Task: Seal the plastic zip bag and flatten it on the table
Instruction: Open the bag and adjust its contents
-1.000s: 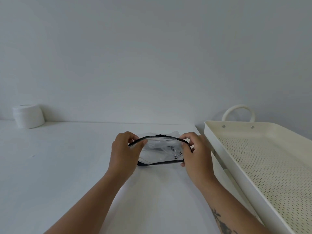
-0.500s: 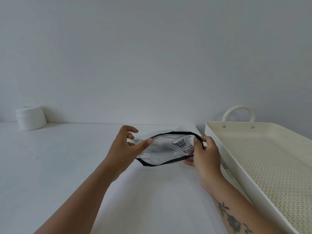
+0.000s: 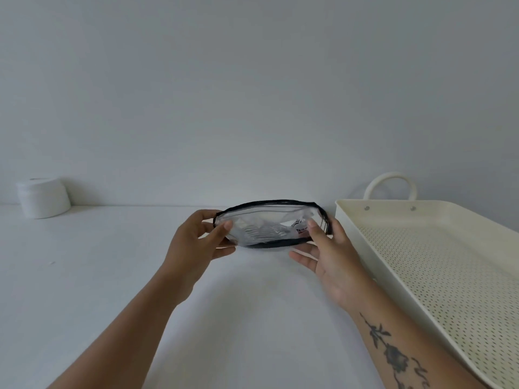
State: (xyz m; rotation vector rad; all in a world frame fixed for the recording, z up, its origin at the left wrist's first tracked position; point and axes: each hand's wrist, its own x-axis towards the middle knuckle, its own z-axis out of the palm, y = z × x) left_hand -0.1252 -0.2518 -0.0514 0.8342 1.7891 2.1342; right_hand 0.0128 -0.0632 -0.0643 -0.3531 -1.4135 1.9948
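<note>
A clear plastic zip bag with black edging is held between both hands just above the white table, at the centre of the view. It lies nearly flat, its broad side facing up, with pale contents and a printed label visible inside. My left hand pinches the bag's left end between thumb and fingers. My right hand grips the right end, thumb on top and fingers spread underneath. Whether the zip is closed along its whole length cannot be told.
A cream perforated tray with a loop handle fills the right side, close to my right hand. A white round container stands at the far left against the grey wall.
The bag has turned from edge-on, mouth facing me, to nearly flat with its broad side up. Both hands shifted their grip to the bag's ends, and my right palm now faces up.
</note>
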